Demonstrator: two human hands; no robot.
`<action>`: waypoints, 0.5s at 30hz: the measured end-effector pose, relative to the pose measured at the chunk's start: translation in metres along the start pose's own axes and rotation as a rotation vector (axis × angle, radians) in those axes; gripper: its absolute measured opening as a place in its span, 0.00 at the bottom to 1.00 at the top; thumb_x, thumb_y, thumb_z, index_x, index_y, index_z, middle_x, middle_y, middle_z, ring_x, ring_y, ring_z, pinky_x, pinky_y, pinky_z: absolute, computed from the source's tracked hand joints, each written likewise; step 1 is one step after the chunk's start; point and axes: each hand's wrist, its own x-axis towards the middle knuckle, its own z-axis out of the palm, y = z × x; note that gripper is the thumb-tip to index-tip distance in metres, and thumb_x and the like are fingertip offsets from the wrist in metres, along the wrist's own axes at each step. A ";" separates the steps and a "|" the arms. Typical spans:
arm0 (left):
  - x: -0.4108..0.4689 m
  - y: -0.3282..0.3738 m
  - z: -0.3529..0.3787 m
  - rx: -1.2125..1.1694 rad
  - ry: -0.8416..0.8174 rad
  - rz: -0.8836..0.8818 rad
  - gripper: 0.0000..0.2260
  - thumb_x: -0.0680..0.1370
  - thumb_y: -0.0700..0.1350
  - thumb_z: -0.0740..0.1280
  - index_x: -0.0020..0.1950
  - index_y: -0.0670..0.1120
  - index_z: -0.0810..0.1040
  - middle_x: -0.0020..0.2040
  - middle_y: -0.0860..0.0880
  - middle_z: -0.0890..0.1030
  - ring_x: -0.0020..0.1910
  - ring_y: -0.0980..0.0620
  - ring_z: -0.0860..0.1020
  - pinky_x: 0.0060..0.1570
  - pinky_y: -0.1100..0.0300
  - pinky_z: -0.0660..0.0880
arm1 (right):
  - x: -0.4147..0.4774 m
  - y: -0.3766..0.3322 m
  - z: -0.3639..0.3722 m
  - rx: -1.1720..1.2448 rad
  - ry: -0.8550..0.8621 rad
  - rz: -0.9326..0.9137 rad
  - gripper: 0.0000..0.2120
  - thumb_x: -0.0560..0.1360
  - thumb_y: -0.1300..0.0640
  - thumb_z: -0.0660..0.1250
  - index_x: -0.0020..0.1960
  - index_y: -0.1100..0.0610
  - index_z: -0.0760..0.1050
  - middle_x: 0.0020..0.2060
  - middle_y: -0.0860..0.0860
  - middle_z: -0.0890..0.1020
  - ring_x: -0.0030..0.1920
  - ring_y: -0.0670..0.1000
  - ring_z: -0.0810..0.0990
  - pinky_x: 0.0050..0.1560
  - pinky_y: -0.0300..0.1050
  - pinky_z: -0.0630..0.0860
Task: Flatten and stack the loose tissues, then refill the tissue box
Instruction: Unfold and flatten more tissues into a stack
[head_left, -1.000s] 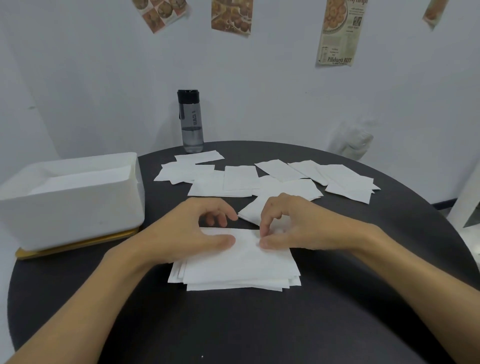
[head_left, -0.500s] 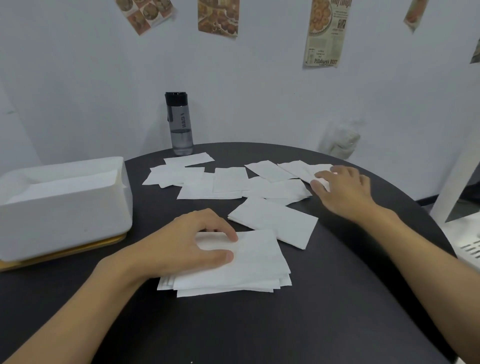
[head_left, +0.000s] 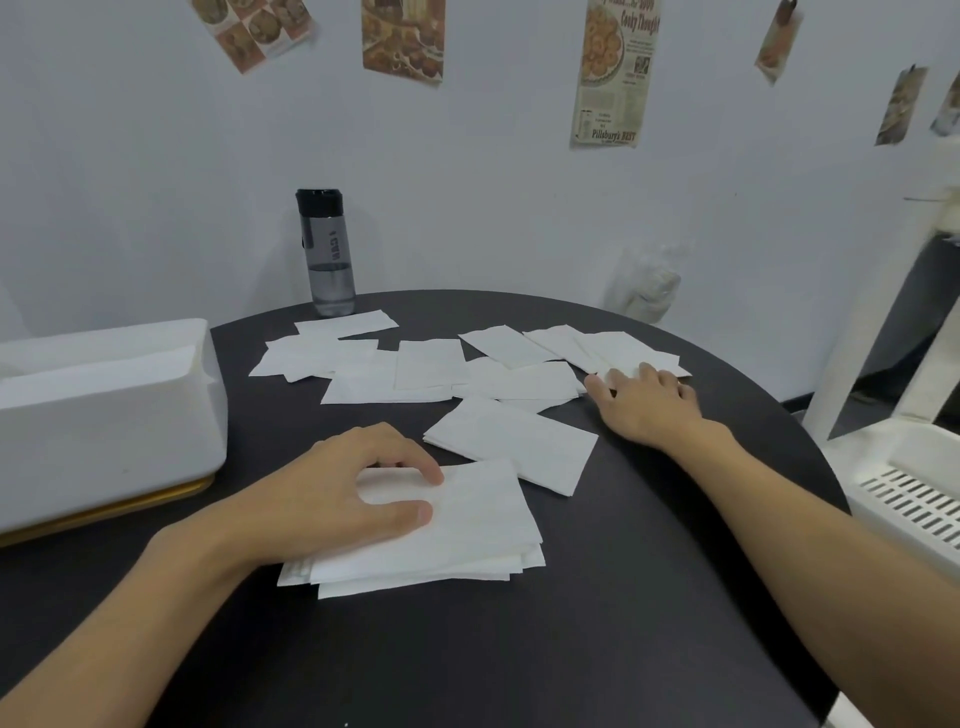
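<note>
Nearest, the left hand (head_left: 332, 486) rests on the stack (head_left: 467, 535) at the near middle of the table (head_left: 597, 639), fingers arched, thumb and fingertips pressing the top sheet down without gripping it. To the far right, the right hand (head_left: 644, 402) lies palm down with fingers stretched out, released, its tips touching the rightmost of the loose tissues (head_left: 415, 364). Those tissues lie flat and overlapping in a ragged row across the far half of the table. One folded tissue (head_left: 511, 447) sits apart from that row, just beyond the stack and touching its far right corner. The stack's sheets are roughly squared, with lower edges peeking out at the near and left sides. At the left edge stands the white box (head_left: 114, 431), open at the top with white sheets showing inside, set on a yellow base (head_left: 104, 512). Far behind the row, a grey bottle (head_left: 327, 254) with a black cap stands upright against the wall. Paper clippings (head_left: 613, 73) hang on that wall, and a white slotted rack (head_left: 914, 499) stands off the table to the right.
</note>
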 end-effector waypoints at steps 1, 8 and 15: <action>0.000 0.000 0.000 -0.002 0.001 0.001 0.12 0.75 0.55 0.73 0.55 0.68 0.79 0.59 0.65 0.77 0.64 0.64 0.73 0.68 0.56 0.69 | 0.000 0.000 0.000 0.002 0.005 0.002 0.31 0.79 0.35 0.43 0.70 0.51 0.70 0.69 0.58 0.68 0.71 0.61 0.63 0.71 0.60 0.57; 0.000 0.000 0.000 0.012 0.004 0.005 0.12 0.75 0.55 0.73 0.56 0.68 0.78 0.60 0.65 0.77 0.65 0.63 0.72 0.67 0.56 0.69 | 0.002 0.000 0.004 0.029 0.066 0.024 0.36 0.79 0.35 0.44 0.73 0.61 0.64 0.72 0.54 0.66 0.73 0.58 0.62 0.70 0.59 0.58; 0.000 -0.001 0.001 0.020 0.020 0.009 0.12 0.75 0.55 0.73 0.56 0.66 0.79 0.60 0.65 0.77 0.63 0.62 0.73 0.66 0.58 0.70 | -0.009 -0.016 0.000 -0.044 0.453 -0.227 0.27 0.82 0.44 0.52 0.74 0.60 0.62 0.75 0.51 0.63 0.73 0.55 0.63 0.68 0.59 0.61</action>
